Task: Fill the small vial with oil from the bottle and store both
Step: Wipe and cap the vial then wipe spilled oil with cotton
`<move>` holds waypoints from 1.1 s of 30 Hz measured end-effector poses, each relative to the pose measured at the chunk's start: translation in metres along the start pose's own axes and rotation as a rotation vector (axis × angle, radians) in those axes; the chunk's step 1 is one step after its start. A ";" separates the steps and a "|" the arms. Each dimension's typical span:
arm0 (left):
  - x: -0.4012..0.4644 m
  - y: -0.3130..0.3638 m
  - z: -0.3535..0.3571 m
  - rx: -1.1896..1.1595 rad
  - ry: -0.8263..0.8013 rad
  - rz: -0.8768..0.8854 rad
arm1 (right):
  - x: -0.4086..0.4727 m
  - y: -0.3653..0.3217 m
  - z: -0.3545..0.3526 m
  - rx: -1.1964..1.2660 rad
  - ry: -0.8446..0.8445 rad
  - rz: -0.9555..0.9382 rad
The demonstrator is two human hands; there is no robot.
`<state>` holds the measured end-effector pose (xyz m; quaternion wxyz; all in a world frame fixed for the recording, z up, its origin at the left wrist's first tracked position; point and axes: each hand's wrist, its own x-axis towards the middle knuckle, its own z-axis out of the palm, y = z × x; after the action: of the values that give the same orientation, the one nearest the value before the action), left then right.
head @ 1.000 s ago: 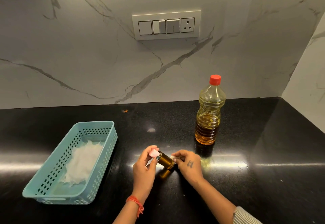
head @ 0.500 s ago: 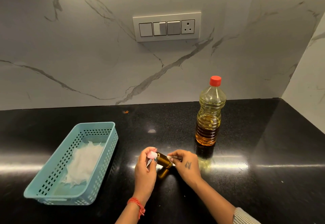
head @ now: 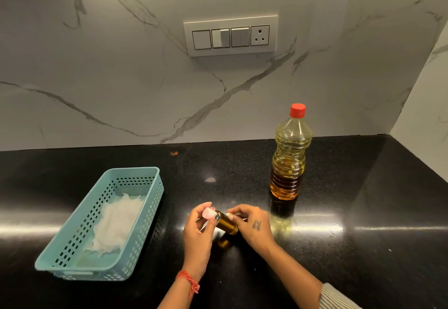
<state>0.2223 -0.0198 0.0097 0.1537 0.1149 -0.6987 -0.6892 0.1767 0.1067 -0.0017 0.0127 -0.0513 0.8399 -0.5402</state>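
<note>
1. Vial [head: 227, 224], small and amber, sits tilted between the two hands just above the black desk [head: 363, 211], its reflection showing on the glossy surface below.
2. Left hand [head: 197, 229] pinches a pink cap [head: 208, 212] between thumb and fingertips at the vial's upper end (whether the cap is seated on the neck or just off it, I cannot tell).
3. Right hand [head: 252, 226] has its fingers curled round the vial's body, a small mark visible on the back of the hand.
4. Oil bottle [head: 289, 158] stands upright beyond the right hand, near it but not touching, its red cap [head: 298, 110] on and oil filling its lower part.
5. Well off to the left of the left hand lies a teal perforated basket [head: 135, 175], with white crumpled paper [head: 116, 223] inside.
6. Left wrist wears a red thread band [head: 190, 282]; a striped sleeve [head: 339, 296] covers the right forearm.
</note>
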 end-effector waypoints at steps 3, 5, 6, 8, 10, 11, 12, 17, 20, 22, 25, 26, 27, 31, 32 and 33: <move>-0.001 -0.001 -0.002 0.026 -0.004 0.015 | -0.012 0.010 -0.005 0.045 0.029 -0.014; -0.001 0.000 -0.003 0.043 -0.019 0.025 | -0.013 0.017 -0.007 0.028 0.041 0.018; -0.002 0.001 -0.002 0.050 -0.028 0.033 | -0.010 0.019 -0.008 0.013 0.035 0.043; -0.002 0.002 -0.001 0.060 -0.045 0.057 | 0.000 0.018 -0.008 -0.044 0.005 0.078; -0.002 0.003 -0.001 0.067 -0.057 0.071 | 0.009 0.012 -0.006 -0.094 -0.021 0.084; -0.002 0.003 -0.001 0.070 -0.062 0.070 | 0.012 0.008 -0.005 -0.094 -0.026 0.074; -0.001 0.002 -0.001 0.073 -0.068 0.069 | 0.013 0.004 -0.004 -0.087 -0.030 0.060; -0.001 -0.003 -0.001 0.073 -0.058 0.070 | -0.007 -0.002 -0.003 0.005 0.003 -0.028; -0.002 -0.006 0.000 0.064 -0.052 0.066 | -0.014 0.008 -0.005 0.021 0.044 -0.019; -0.001 -0.006 0.001 0.065 -0.053 0.061 | -0.010 0.011 -0.006 -0.010 0.018 0.019; 0.000 0.000 0.003 0.041 -0.047 0.057 | 0.003 0.004 -0.004 -0.067 -0.048 0.060; 0.000 0.002 0.004 0.035 -0.046 0.059 | 0.006 -0.001 -0.002 -0.073 -0.050 0.054; -0.001 0.003 0.004 0.034 -0.048 0.064 | 0.008 -0.007 -0.001 -0.065 -0.046 0.035; -0.001 0.004 0.003 0.081 -0.048 0.088 | 0.001 -0.016 0.002 0.028 0.011 -0.071; -0.001 0.004 0.003 0.078 -0.044 0.089 | -0.002 -0.013 0.002 0.048 0.029 -0.083; -0.001 0.005 0.002 0.070 -0.041 0.089 | -0.006 -0.009 0.002 0.054 0.046 -0.085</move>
<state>0.2226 -0.0177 0.0143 0.1654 0.0749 -0.7299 -0.6590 0.1832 0.1021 0.0053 -0.0280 -0.0742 0.8222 -0.5636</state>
